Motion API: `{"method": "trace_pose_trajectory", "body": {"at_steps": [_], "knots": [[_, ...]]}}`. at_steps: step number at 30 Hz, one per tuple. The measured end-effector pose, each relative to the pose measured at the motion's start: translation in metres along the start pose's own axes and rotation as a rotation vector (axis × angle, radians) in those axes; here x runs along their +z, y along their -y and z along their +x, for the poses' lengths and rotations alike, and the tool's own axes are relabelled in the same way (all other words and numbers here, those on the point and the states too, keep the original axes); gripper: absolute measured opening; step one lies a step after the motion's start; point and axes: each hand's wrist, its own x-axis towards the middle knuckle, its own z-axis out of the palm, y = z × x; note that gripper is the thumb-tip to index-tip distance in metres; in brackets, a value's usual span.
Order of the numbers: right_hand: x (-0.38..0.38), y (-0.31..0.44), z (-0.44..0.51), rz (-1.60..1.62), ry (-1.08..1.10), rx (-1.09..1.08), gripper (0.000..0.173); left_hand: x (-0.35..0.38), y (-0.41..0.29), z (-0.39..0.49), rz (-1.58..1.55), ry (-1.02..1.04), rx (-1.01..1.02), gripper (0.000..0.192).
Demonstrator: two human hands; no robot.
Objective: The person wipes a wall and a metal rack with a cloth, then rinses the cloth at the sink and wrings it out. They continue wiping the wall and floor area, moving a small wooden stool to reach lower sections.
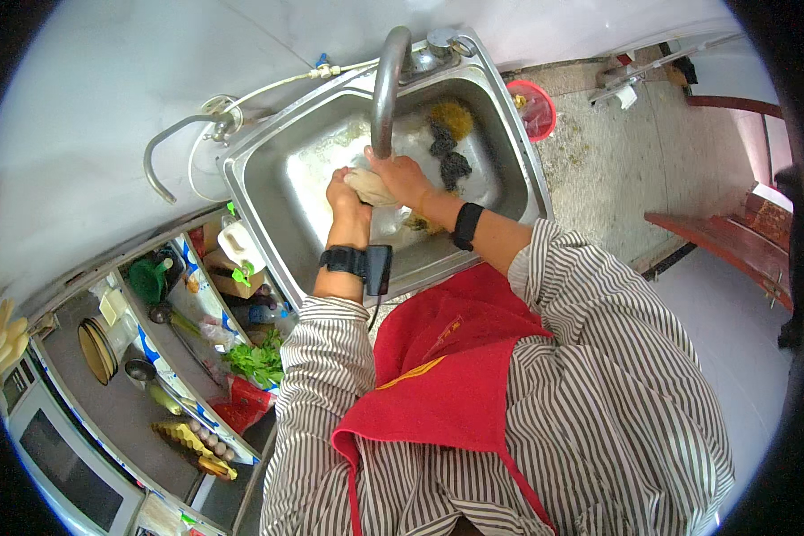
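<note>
In the head view, my left hand and my right hand hold a pale, wet item, possibly a cloth, between them. Both hands are over the basin of a stainless steel sink, just below the mouth of the curved metal faucet. At the basin's right side lie dark scouring pads and a yellowish scrubber. Another yellowish-brown item lies partly hidden behind my right wrist.
A second curved tap juts from the wall at the left. Left of the sink stand a white plastic jug and shelves with leafy greens, eggs and a ladle. A red bin stands right of the sink.
</note>
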Motion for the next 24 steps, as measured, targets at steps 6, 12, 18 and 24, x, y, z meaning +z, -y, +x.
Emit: {"method": "trace_pose_trajectory", "body": {"at_steps": [6,12,18,24], "knots": [[-0.045,0.008,-0.011,0.615,0.308,0.210,0.039,-0.026,-0.019,-0.020,0.283,-0.023,-0.243,0.079],[-0.040,0.016,-0.027,-0.591,-0.077,-0.315,0.028,-0.012,-0.008,-0.041,0.414,0.350,-0.319,0.088],[-0.056,0.028,-0.049,-0.528,0.056,-0.400,0.029,0.003,0.001,-0.039,0.307,0.398,-0.238,0.044],[-0.056,0.019,-0.082,-0.182,0.188,-0.396,0.031,-0.006,0.010,-0.034,0.102,0.200,0.013,0.038]]}}
